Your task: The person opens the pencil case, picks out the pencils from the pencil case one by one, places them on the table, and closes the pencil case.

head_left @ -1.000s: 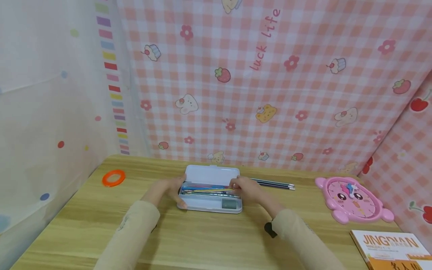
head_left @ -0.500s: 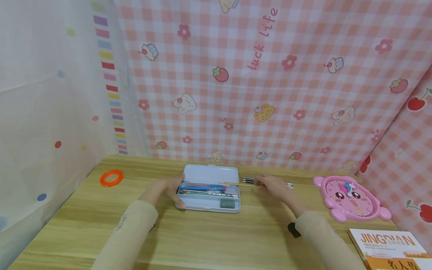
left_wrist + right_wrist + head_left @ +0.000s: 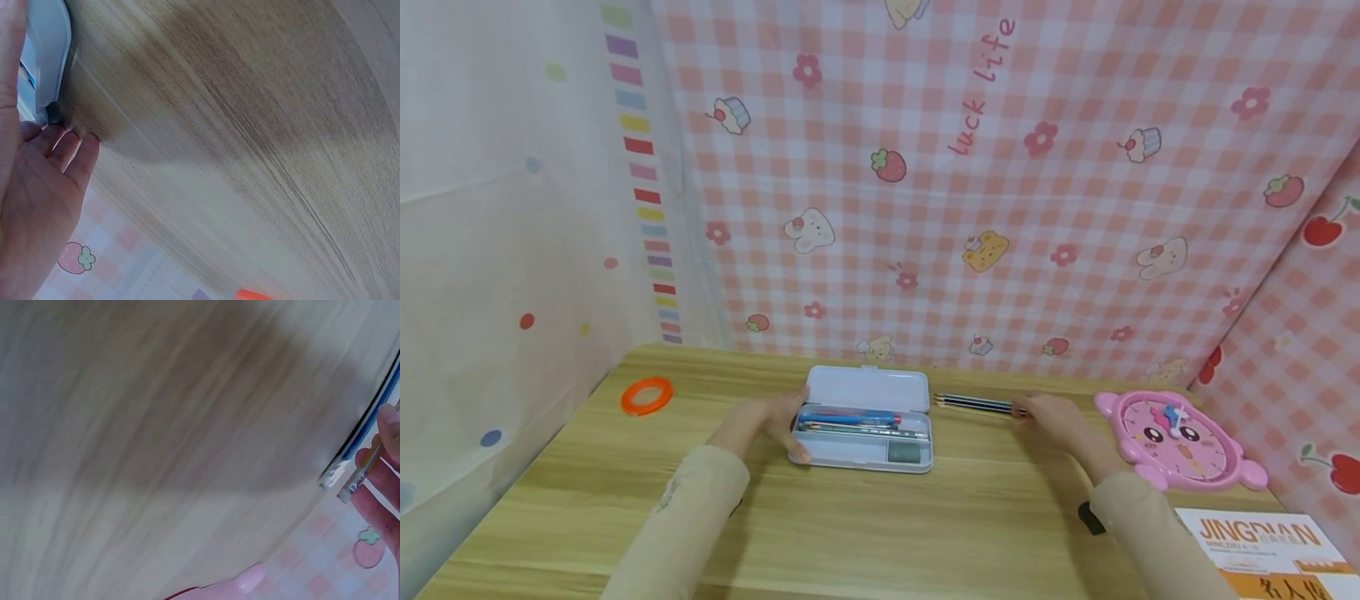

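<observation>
A white pencil case (image 3: 865, 387) lies with its lid raised on the table. Inside it are a blue pen (image 3: 857, 418), some pencils (image 3: 880, 432) and a dark green block (image 3: 904, 452). My left hand (image 3: 777, 423) holds the case's left end, thumb at the front and fingers toward the back. Between thumb and fingers, my right hand (image 3: 1054, 423) pinches a yellow pencil (image 3: 369, 460) near its silver eraser end. Directly beneath that hand lie dark pencils (image 3: 976, 404) right of the case, their eraser ends hidden in the head view.
An orange ring (image 3: 647, 396) lies at the back left. On the right are a pink toy clock (image 3: 1176, 442) and, nearer, a book (image 3: 1262, 542). A pink checked cloth (image 3: 925, 208) hangs behind the table (image 3: 880, 533).
My right hand has drawn the yellow pencil out of the case and carried it right, over to the dark pencils. The left hand has stayed at the case's end.
</observation>
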### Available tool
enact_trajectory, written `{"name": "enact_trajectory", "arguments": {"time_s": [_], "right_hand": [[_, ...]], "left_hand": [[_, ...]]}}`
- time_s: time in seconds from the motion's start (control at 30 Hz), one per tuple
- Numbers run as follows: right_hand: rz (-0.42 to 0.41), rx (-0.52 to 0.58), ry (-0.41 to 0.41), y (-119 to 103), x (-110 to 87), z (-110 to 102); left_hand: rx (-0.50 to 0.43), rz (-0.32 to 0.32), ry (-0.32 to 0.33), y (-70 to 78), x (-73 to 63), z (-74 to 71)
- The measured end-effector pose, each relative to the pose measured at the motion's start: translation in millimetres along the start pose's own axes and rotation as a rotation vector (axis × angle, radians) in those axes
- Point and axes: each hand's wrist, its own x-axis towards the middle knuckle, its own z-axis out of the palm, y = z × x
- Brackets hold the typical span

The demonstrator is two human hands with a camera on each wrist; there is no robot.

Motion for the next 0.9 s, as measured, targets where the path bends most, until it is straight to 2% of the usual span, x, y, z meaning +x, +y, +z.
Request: {"name": "enact_trajectory", "arguments": {"time_s": [0.13, 0.3, 0.57, 0.9], "right_hand": [[0.048, 0.017, -0.036, 5.2, -3.4, 1.5], [0.052, 0.017, -0.034, 8.5, -4.8, 4.5], [0.059, -0.052, -0.039, 7.1, -2.7, 5.9], [0.089, -0.022, -0.053, 9.2, 1.6, 8.9]], "left_hand": [[0.003, -0.005, -0.001, -0.6, 0.0, -0.2], [0.006, -0.002, 0.001, -1.2, 0.2, 0.2], [-0.014, -0.022, 0.001, -1.9, 0.9, -0.3], [-0.006, -0.03, -0.003, -2.9, 2.1, 0.5]]}}
